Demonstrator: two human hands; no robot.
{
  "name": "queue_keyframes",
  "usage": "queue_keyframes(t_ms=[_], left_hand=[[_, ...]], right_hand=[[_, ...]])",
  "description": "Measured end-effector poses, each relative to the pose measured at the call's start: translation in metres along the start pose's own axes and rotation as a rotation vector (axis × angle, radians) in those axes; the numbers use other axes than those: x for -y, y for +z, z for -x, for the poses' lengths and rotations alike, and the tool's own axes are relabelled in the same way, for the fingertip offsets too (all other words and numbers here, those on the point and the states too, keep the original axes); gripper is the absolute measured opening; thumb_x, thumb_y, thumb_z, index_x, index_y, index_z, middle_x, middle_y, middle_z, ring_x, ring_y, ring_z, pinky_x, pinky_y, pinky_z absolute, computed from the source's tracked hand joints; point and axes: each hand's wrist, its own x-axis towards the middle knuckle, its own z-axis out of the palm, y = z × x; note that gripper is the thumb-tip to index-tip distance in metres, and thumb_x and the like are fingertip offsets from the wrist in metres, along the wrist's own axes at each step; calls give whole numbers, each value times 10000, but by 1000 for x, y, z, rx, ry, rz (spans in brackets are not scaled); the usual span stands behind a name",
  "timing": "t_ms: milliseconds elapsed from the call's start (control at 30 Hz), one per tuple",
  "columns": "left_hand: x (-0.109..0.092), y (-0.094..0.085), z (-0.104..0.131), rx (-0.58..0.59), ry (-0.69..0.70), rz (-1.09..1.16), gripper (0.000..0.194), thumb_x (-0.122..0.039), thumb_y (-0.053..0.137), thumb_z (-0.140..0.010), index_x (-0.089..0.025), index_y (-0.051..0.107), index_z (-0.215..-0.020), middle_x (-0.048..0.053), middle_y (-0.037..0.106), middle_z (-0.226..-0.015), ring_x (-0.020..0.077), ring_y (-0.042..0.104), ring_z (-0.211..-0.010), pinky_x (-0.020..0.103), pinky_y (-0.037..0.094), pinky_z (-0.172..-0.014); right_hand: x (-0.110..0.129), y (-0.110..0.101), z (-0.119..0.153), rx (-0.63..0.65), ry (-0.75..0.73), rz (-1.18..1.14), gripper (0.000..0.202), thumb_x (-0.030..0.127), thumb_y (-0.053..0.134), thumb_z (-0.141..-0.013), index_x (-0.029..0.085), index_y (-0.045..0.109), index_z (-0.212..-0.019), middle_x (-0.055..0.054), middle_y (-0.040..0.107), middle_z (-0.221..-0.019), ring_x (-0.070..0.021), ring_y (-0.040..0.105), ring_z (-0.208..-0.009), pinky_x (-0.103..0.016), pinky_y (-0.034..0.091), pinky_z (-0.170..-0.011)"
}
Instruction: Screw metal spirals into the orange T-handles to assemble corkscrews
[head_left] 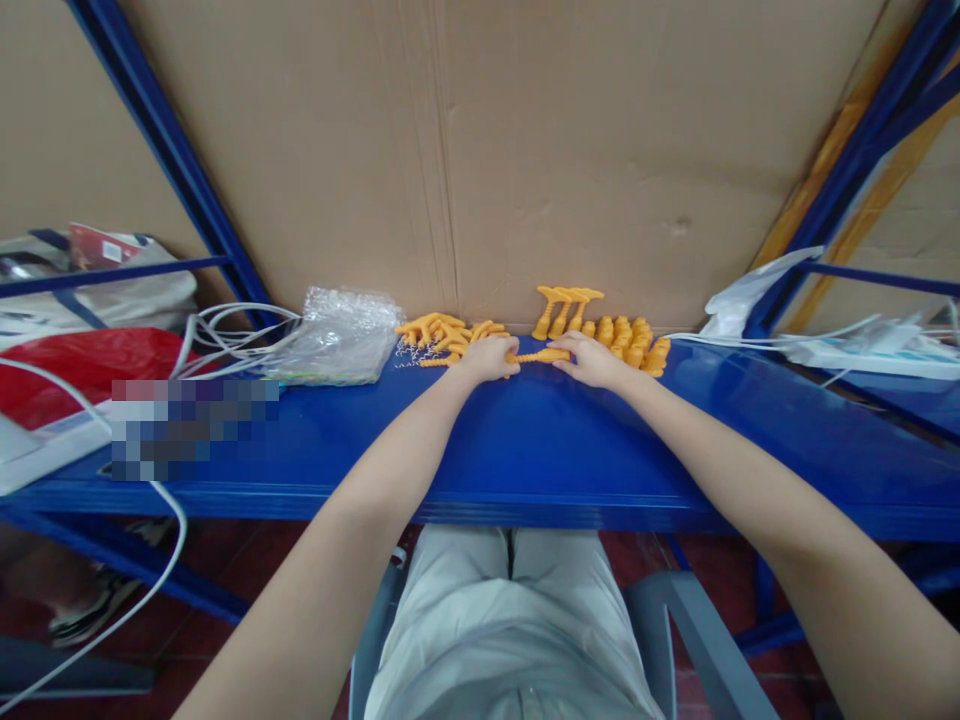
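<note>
My left hand [489, 360] is closed around the handle end of a yellow plastic corkscrew [531, 357], which lies level just above the blue table [517, 430]. At the other end, my right hand [591, 362] grips its yellow sleeve [553, 355]; the ribbed shaft shows between my hands. Left of my left hand is a pile of yellow T-shaped corkscrew handles [439, 328] with thin metal spirals [409, 352]. Behind my right hand, several T-topped corkscrews [559, 312] stand upright in a row. Beside them are rows of yellow sleeves [634, 345], partly hidden by that hand.
Clear plastic bags [341, 335] lie left of the pile, near white cables [240, 320] and a red bag [97, 365]. Cardboard [562, 150] walls the back. Blue frame posts [172, 150] rise at both sides. White plastic [757, 295] lies at the right.
</note>
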Motion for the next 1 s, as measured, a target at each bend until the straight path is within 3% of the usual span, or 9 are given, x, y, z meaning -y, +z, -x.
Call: queue_keyframes(t_ms=[133,267,367,467,600,733,833,900,1000], left_hand=[[-4,-2,5,-64,-33,-105,324,-286,599,-883,-202,696,-1181,120,720,-1228,315,653,-1176,409,506,-994],[-2,0,6,-95,-54,-159,368,-289,552,-926,-189,679,-1257,131,701,-1269,314,661,-1168,405,515,-973],[-2,-1,7,-115,-56,-168,390,-313,553,-938,-189,666,-1290,136,685,-1298,314,668,-1159,396,522,-946],[-5,-2,9,-125,-53,-167,402,-320,551,-947,-187,658,-1311,139,673,-1327,309,661,-1183,386,521,-949],[-7,-2,9,-134,-57,-156,387,-297,540,-947,-190,665,-1297,129,680,-1322,296,660,-1189,373,518,-947],[-6,-2,8,-152,-71,-148,383,-286,545,-941,-190,671,-1290,125,681,-1330,296,659,-1198,368,522,-938],[-5,-2,8,-147,-67,-139,388,-284,558,-932,-190,673,-1291,123,682,-1334,297,656,-1205,367,527,-935],[-4,-2,8,-148,-59,-135,384,-283,564,-929,-190,677,-1283,123,683,-1330,296,657,-1203,365,529,-933],[-3,-2,7,-169,-46,-125,377,-280,567,-925,-201,679,-1277,117,687,-1316,290,657,-1196,358,527,-938]], right_hand=[[-1,-4,-1,-19,10,-82,458,194,679,-863,150,687,-1320,-182,677,-1316,-316,662,-1218,-522,515,-1074],[-4,-7,-1,-53,179,-299,480,188,709,-850,158,637,-1324,-168,678,-1327,-261,719,-1080,-500,571,-999],[-4,-8,-1,-78,293,-475,354,219,724,-878,162,666,-1222,-132,743,-1175,-229,746,-989,-455,604,-959],[2,-11,-1,-13,447,-607,136,256,667,-960,154,699,-1046,-114,774,-959,-204,764,-850,-374,641,-863],[15,-16,-1,47,600,-685,257,310,531,-1056,146,680,-925,-112,766,-845,-163,755,-725,-280,634,-756],[16,-18,-1,44,600,-701,216,293,584,-1037,144,657,-1175,-105,777,-929,-150,753,-707,-265,628,-724],[10,-17,0,65,548,-725,389,195,697,-955,177,585,-1327,-58,779,-916,-147,749,-689,-271,632,-711],[7,-18,2,76,528,-739,361,182,718,-937,176,600,-1278,-43,775,-868,-140,736,-660,-269,630,-698],[8,-20,3,107,519,-744,183,312,693,-975,164,648,-1072,-56,763,-788,-142,717,-623,-263,619,-680]])
